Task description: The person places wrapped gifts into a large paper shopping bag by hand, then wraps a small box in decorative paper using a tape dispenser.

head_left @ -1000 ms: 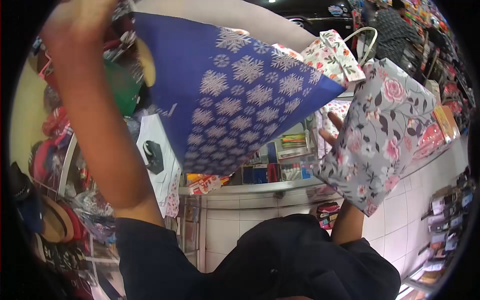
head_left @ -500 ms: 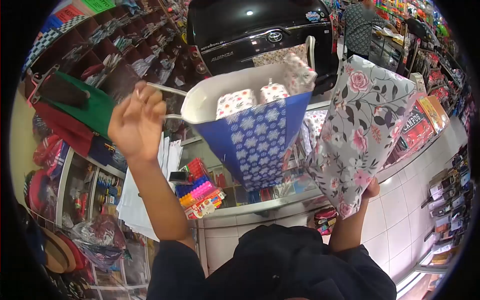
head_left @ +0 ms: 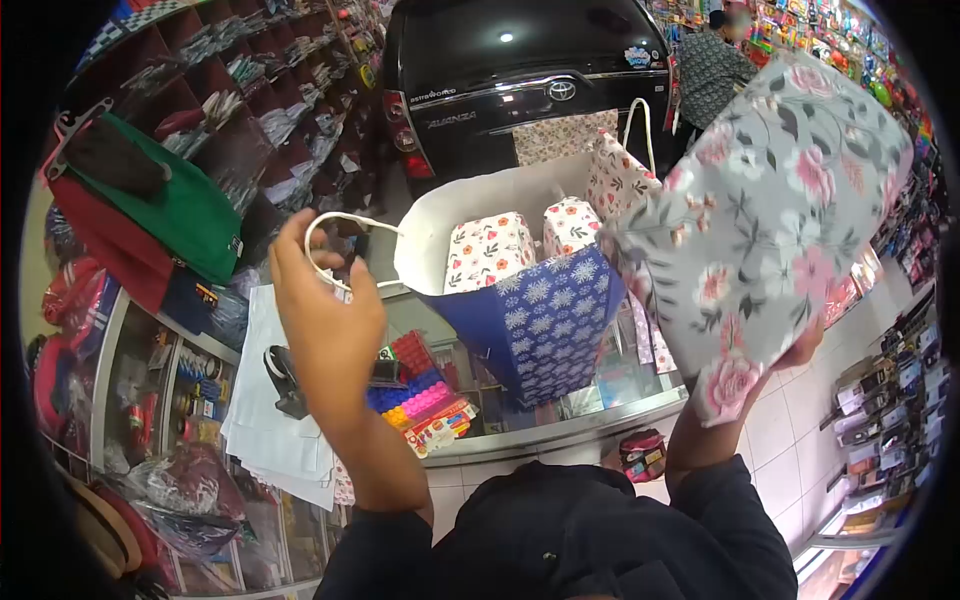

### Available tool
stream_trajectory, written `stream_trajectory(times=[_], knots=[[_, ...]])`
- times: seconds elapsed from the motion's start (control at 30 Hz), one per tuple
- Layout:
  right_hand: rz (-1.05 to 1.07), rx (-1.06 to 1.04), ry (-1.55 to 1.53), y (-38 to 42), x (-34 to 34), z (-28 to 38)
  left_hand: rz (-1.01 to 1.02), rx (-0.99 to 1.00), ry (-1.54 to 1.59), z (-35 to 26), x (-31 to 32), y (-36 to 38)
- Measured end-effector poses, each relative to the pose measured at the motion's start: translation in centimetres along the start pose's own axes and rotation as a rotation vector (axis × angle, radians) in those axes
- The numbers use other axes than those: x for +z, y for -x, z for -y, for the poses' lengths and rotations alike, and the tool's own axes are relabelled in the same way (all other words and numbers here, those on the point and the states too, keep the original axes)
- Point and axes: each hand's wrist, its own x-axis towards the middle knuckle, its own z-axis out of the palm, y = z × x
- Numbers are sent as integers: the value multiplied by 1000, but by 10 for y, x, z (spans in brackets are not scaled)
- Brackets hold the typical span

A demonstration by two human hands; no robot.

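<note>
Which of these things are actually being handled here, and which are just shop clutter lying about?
In hand:
- left hand holding the white cord handle of the blue snowflake paper gift bag
- two white floral wrapped boxes inside it
- right hand under the grey rose-print wrapped box

Lying about:
- black car
- green cloth bag
- glass counter

Boxes (head_left: 488,250) fill the blue bag's (head_left: 540,330) mouth.
</note>
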Motion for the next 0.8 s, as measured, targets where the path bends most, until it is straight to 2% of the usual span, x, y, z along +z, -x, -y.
stream_trajectory(times=[0.03, 0.07, 0.1, 0.13, 0.17, 0.23, 0.3, 0.37, 0.43, 0.47, 0.5, 0.57, 0.6, 0.67, 0.7, 0.77, 0.8], knots=[[-28, 1, -28, -4, 25, -3, -98, 103, -38, -5, 5, 3], [-27, 1, -19, -12, 14, -7, -148, 218, -25, -8, 7, 2], [151, 93, 18, -20, -9, -11, -199, 334, -10, -11, 8, 0], [328, 184, 54, -31, 20, -15, -149, 377, -61, -14, 9, 2], [144, 276, 528, -28, 57, -11, -99, 419, -113, -17, 8, 5], [180, 275, 266, -29, 85, -34, 109, 473, -79, -24, 11, 10], [155, 463, 167, -26, 92, -51, 247, 552, -20, -35, 14, 18], [157, 409, 210, -20, 105, -67, 244, 640, 119, -32, 24, 26], [125, 413, 243, -14, 123, -69, 212, 546, 307, -34, 30, 36], [141, 479, 252, -14, 121, -69, 64, 570, 347, -27, 46, 38], [136, 476, 252, -13, 120, -71, 6, 539, 401, -27, 47, 38], [200, 377, 305, -11, 115, -78, 20, 577, 392, -19, 42, 36], [221, 342, 314, -11, 107, -85, 23, 500, 479, -14, 43, 39], [286, 408, 206, -17, 98, -86, -28, 332, 673, -9, 46, 49], [287, 430, 134, -19, 97, -86, -32, 330, 673, -17, 43, 48], [329, 444, 125, -20, 98, -86, -121, 138, 1162, -35, 35, 39], [367, 452, 113, -20, 97, -85, -38, 199, 1169, -29, 33, 37]])
